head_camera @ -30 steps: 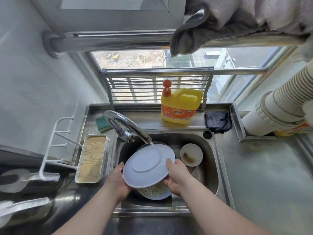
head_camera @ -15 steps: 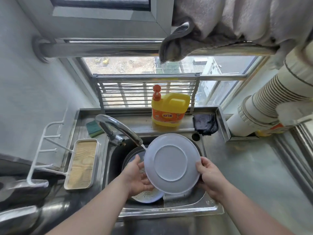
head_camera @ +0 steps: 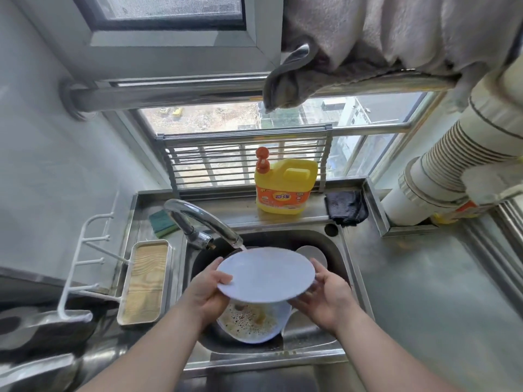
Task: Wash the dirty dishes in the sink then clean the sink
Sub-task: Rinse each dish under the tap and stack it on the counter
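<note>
A person tips a white plate [head_camera: 266, 274] back under the running tap [head_camera: 203, 219], holding it nearly level over the sink [head_camera: 343, 261] after turning its underside up to face the camera half a second ago. The left hand [head_camera: 208, 290] grips the near-left rim, thumb on top; the right hand [head_camera: 325, 295] cradles the right edge with fingers curled beneath. Rinsing appears to be under way, while a greasy dish [head_camera: 252, 323] and a small bowl [head_camera: 314, 256] wait below, and the sink itself is yet to be cleaned.

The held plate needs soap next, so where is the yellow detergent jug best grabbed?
Grip the yellow detergent jug by the moulded handle at its upper right, coming from above and the front. It stands upright on the ledge behind the sink, orange pump at left.
</note>
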